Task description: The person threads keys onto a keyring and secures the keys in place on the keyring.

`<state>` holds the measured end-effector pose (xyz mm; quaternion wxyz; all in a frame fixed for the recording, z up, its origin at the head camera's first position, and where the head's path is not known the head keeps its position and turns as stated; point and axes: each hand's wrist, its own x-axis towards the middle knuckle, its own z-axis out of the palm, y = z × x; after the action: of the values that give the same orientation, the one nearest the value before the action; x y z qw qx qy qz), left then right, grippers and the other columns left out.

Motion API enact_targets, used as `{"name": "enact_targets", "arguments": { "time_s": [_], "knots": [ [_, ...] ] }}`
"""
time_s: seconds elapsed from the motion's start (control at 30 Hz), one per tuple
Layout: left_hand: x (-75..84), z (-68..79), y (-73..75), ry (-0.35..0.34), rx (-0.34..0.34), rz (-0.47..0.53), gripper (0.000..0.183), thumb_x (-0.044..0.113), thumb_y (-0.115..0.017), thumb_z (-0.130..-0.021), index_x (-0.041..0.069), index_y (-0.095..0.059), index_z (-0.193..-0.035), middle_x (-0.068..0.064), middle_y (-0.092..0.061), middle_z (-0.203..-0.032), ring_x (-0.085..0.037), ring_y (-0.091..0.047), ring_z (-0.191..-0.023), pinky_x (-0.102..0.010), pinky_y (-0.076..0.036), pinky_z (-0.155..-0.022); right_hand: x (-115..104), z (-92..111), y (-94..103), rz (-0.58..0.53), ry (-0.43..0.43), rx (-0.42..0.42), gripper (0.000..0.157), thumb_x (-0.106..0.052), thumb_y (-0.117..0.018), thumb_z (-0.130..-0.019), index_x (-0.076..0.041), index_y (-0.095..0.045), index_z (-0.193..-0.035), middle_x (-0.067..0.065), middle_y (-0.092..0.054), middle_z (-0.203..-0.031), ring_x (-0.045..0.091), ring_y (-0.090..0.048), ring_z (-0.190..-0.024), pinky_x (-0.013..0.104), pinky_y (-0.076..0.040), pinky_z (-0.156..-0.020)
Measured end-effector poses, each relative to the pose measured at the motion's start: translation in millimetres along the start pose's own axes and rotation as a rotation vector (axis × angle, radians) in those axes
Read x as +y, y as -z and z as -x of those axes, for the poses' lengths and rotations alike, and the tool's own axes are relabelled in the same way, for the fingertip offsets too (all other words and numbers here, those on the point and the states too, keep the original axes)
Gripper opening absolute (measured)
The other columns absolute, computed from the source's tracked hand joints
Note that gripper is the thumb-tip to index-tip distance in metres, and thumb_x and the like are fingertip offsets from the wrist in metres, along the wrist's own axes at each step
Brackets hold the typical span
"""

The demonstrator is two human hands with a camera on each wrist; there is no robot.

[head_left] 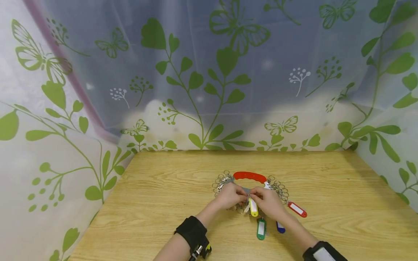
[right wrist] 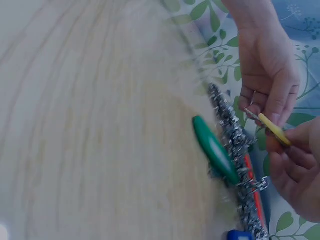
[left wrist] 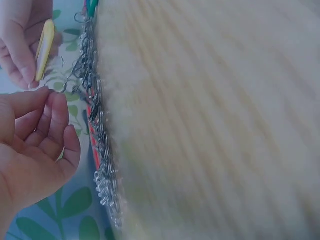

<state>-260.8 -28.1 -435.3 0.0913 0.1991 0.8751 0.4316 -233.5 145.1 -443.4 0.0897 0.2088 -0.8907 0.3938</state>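
In the head view a ring-shaped key holder with a red handle (head_left: pixel 250 176) lies on the table, crowded with small metal clips and split rings (head_left: pixel 277 190). My left hand (head_left: pixel 229 196) is at its near edge, thumb and forefinger pinching a small metal clip (right wrist: pixel 251 114). Beside it my right hand (head_left: pixel 270 203) pinches the upper end of a yellow key tag (head_left: pixel 253 207), whose white label faces up. A key (head_left: pixel 247 209) hangs next to that tag. The fingers partly hide where the clip and tag meet.
A green key tag (head_left: pixel 261 229) lies on the near side of the holder. A blue tag (head_left: pixel 280 227) is partly covered by my right forearm. To the right lies a red tag (head_left: pixel 297 209). A patterned curtain (head_left: pixel 209 101) borders the wooden table (head_left: pixel 156 181).
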Motion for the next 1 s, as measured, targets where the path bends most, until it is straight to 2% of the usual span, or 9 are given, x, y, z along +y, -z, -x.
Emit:
{"name": "enact_targets", "arguments": {
  "time_s": [0.2,0.3,0.43,0.7,1.0],
  "knots": [
    [0.9,1.1,5.9,-0.011,-0.006,-0.056,0.009,0.007,-0.066,-0.084,0.003,-0.073,-0.088,-0.001,-0.067,-0.075,-0.013,-0.062,-0.063,-0.02,-0.045,-0.055,-8.1,0.1,6.6,-0.188,-0.126,-0.21,0.014,-0.007,-0.056,-0.092,0.003,-0.065,-0.095,0.002,-0.061,-0.066,0.017,-0.054,-0.046,0.031,-0.047,-0.045],
    [0.0,2.1,6.6,-0.014,0.005,-0.101,0.009,0.007,-0.066,-0.084,0.003,-0.073,-0.088,-0.001,-0.066,-0.073,-0.008,-0.057,-0.059,-0.019,-0.044,-0.054,-12.1,1.3,4.8,-0.215,-0.152,-0.264,0.015,-0.006,-0.056,-0.092,0.005,-0.064,-0.096,0.002,-0.062,-0.068,0.016,-0.055,-0.046,0.032,-0.048,-0.045],
    [-2.2,2.9,7.0,-0.016,0.015,-0.108,0.009,0.005,-0.066,-0.083,0.002,-0.073,-0.087,0.0,-0.064,-0.069,-0.004,-0.053,-0.056,-0.019,-0.043,-0.053,-17.9,4.5,0.2,-0.201,-0.133,-0.298,0.013,-0.002,-0.057,-0.09,0.007,-0.062,-0.096,0.005,-0.063,-0.077,0.016,-0.056,-0.048,0.03,-0.048,-0.046],
    [-3.1,4.7,9.7,0.005,0.025,-0.077,0.01,0.004,-0.064,-0.085,0.002,-0.073,-0.087,0.0,-0.063,-0.069,-0.005,-0.051,-0.056,-0.02,-0.041,-0.052,-21.5,9.6,-10.1,-0.187,-0.115,-0.345,0.006,0.002,-0.057,-0.087,0.005,-0.062,-0.09,0.005,-0.061,-0.072,0.017,-0.057,-0.048,0.028,-0.047,-0.045],
    [-3.4,5.7,9.0,0.018,0.035,-0.102,0.01,0.006,-0.064,-0.085,0.004,-0.073,-0.085,0.001,-0.062,-0.065,-0.005,-0.052,-0.054,-0.02,-0.041,-0.051,-27.0,16.0,-20.7,-0.201,-0.126,-0.348,0.012,0.004,-0.06,-0.083,0.008,-0.063,-0.094,0.009,-0.064,-0.076,0.018,-0.06,-0.05,0.027,-0.049,-0.046]
  ]
}}
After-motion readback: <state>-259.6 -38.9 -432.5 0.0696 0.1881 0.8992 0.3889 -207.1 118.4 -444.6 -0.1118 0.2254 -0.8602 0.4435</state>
